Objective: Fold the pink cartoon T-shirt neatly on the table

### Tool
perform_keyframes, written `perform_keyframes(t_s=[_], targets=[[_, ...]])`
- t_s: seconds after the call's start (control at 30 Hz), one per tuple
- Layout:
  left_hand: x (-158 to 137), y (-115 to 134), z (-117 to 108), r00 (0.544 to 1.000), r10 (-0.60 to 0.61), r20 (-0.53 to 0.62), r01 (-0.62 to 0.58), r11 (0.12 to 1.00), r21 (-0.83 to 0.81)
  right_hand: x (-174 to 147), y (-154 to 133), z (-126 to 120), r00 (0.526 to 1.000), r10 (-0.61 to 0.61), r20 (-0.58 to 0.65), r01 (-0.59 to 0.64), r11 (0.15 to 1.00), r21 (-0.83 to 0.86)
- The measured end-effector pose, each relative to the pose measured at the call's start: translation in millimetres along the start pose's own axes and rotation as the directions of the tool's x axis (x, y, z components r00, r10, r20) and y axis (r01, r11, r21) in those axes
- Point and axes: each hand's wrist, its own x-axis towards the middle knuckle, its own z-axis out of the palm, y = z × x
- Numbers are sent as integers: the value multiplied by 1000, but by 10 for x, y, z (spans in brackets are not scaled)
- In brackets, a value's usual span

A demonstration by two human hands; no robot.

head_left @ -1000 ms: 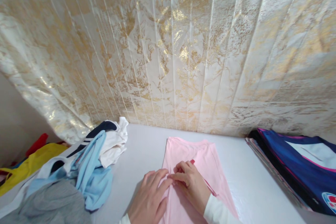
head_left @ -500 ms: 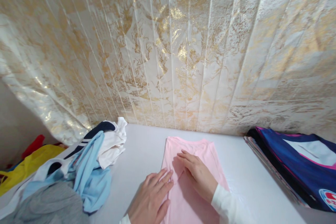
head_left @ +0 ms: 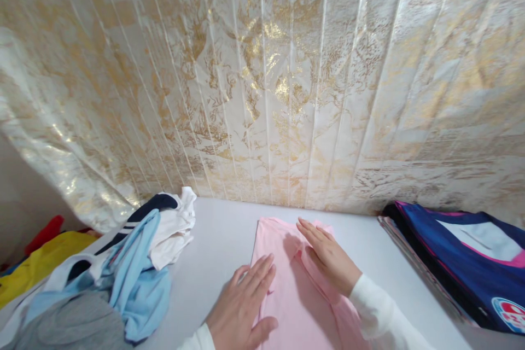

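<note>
A pink shirt [head_left: 283, 295] lies lengthwise on the white table, its long sides folded inward and its top edge toward the curtain. Resting flat along its left edge is my left hand [head_left: 248, 298], fingers stretched and thumb apart. My right hand [head_left: 328, 257] is over the upper right part of the shirt, fingers extended, beside a loose fold of the pink cloth. Neither hand grips the fabric. The shirt's lower end runs out of view at the bottom.
A loose heap of clothes on the left holds a light blue garment [head_left: 141, 290], a grey one [head_left: 74, 322], a white one [head_left: 174, 235] and a yellow one [head_left: 49, 262]. At right lies a folded stack topped by a navy shirt [head_left: 443, 251]. A gold-patterned curtain [head_left: 262, 93] hangs behind.
My right hand has moved right and slightly up across the shirt, and a fold now shows along its right side. My left hand has shifted slightly right, its thumb spreading further.
</note>
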Motion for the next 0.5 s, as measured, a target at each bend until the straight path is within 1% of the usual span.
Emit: perform_keyframes(t_s=[0.07, 0.17, 0.23, 0.3, 0.4, 0.43, 0.5], targets=[[9, -21, 61, 999, 23, 28, -24, 1000, 14, -19, 98, -18, 999, 23, 33, -24, 999, 37], [-12, -31, 91, 995, 30, 92, -31, 1000, 0, -17, 120, -31, 994, 64, 91, -76, 989, 128], [-8, -10, 57, 994, 1, 109, 1, 1000, -15, 7, 80, -29, 994, 79, 80, -94, 975, 199], [54, 32, -11, 995, -36, 91, 40, 998, -43, 34, 41, -13, 997, 73, 39, -80, 964, 253], [304, 94, -114, 992, -116, 40, 121, 983, -135, 46, 49, 41, 998, 60, -38, -46, 957, 287], [424, 103, -130, 987, -156, 24, 158, 972, -173, 39, 73, 63, 995, 74, -64, -52, 954, 295], [686, 90, -111, 973, -232, -7, 224, 946, -235, 12, 137, 106, 982, 146, -119, -102, 944, 313]])
